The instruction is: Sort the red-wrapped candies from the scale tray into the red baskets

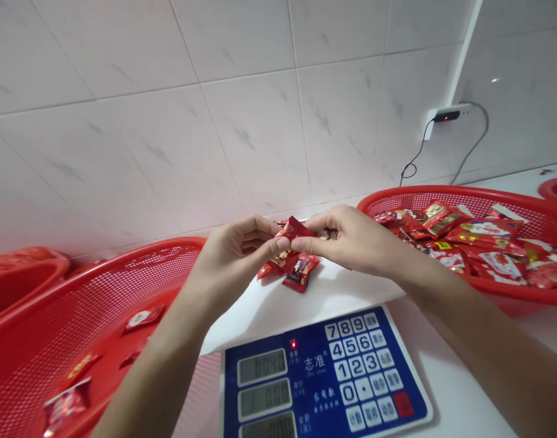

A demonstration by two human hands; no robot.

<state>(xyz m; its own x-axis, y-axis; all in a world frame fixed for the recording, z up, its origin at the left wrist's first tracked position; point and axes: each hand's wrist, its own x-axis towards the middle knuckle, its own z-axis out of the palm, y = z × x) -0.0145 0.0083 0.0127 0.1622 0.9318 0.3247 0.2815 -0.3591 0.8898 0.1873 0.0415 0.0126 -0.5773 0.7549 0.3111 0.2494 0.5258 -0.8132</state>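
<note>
My left hand [247,244] and my right hand [341,240] meet above the white pan of a digital scale. Between their thumbs and fingers they pinch a red wrapped snack packet [293,227]. Below, several small red and dark packets [300,271] lie in a pile on the scale pan [351,288]. Part of that pile is hidden by my fingers. Facing me is the scale's blue panel [312,398], with number keys and a lit red dot; its top display seems to read 0.040, slightly blurred.
At left stands a red mesh basket [137,267] with a few packets at its bottom. Another red basket [442,190], heaped with packets, is at right. More red containers show at both edges. Behind is a tiled wall [260,134] with a plugged-in black adapter [447,116] and hanging cables.
</note>
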